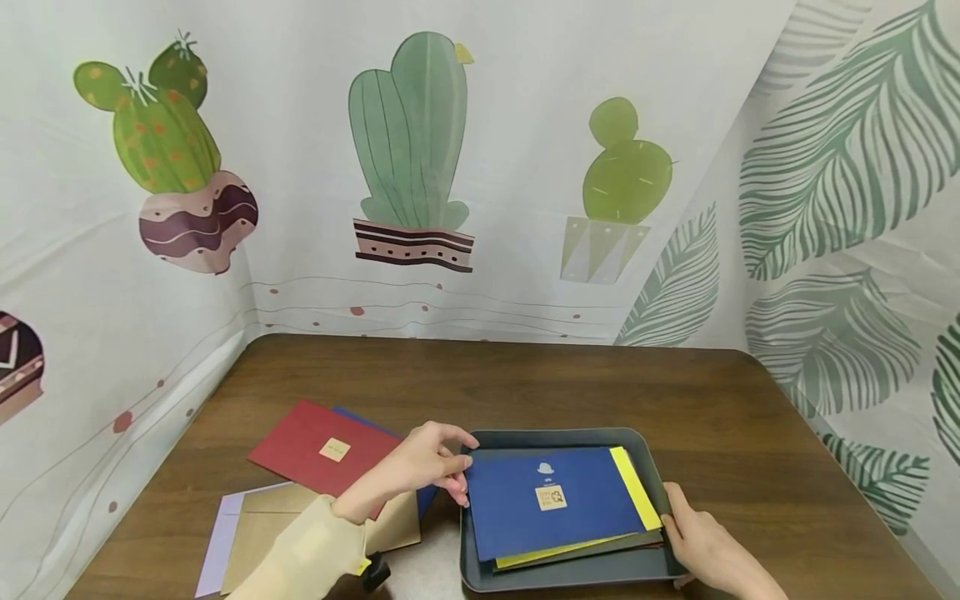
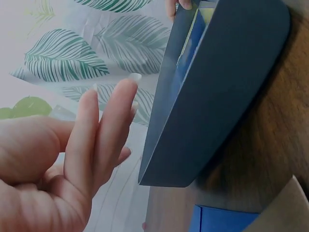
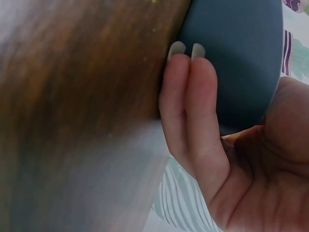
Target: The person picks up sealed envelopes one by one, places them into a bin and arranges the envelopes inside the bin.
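A dark grey tray [image 1: 558,437] sits at the front right of the wooden table. In it lies a stack of envelopes: a blue envelope [image 1: 517,508] with a gold sticker on top, a yellow one [image 1: 636,492] showing at its edges and a dark one beneath. My right hand [image 1: 701,533] grips the tray's right side, fingers lying along the outer wall [image 3: 236,53] in the right wrist view and thumb at the rim. Beside the left rim is my left hand [image 1: 431,458], its fingers loosely bent and holding nothing. In the left wrist view, those fingers [image 2: 116,116] stand apart from the tray wall [image 2: 217,96].
Left of the tray, a red envelope [image 1: 300,446] with a gold sticker overlaps a blue one [image 1: 363,419]. Nearer the front lie a gold envelope [image 1: 255,533] and a lilac one [image 1: 217,542], partly behind my left sleeve [image 1: 315,546]. A cactus-print cloth [image 1: 525,308] hangs behind the table.
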A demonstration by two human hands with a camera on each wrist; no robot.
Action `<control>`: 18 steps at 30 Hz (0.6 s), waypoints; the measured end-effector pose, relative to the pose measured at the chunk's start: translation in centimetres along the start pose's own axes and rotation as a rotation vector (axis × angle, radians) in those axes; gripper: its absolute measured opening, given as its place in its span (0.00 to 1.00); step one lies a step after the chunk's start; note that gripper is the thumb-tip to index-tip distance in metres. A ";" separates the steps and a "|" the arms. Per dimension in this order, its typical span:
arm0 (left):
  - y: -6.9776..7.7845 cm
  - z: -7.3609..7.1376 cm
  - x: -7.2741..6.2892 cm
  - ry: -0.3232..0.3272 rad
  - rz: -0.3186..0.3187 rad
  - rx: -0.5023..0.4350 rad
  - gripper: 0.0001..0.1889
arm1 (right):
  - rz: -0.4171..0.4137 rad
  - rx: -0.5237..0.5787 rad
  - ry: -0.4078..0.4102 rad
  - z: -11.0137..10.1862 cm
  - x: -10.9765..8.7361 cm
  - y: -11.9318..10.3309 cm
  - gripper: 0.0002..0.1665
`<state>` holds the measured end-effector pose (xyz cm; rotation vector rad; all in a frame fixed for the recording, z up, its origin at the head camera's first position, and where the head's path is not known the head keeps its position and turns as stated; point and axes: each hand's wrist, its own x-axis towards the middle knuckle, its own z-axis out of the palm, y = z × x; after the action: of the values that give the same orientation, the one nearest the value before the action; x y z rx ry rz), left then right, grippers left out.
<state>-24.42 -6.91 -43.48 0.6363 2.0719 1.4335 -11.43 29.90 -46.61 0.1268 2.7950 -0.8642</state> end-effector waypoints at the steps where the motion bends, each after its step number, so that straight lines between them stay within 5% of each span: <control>1: 0.1 0.0 0.0 0.006 0.002 0.000 0.18 | -0.001 0.004 -0.001 0.0 0.0 0.0 0.19; 8: -0.6 -1.4 -0.5 0.043 0.026 -0.037 0.15 | -0.026 0.042 -0.032 0.0 -0.1 0.1 0.19; 13: -1.6 -3.7 -1.3 0.090 0.036 0.062 0.14 | -0.026 0.050 -0.029 0.0 -0.2 0.1 0.18; 18: -3.1 -6.4 -2.4 0.214 -0.025 0.215 0.11 | -0.018 0.033 -0.020 0.1 -0.1 0.0 0.18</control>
<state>-27.13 -13.90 -44.14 0.5575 2.4155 1.3246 -11.26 29.89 -46.66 0.0973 2.7683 -0.9116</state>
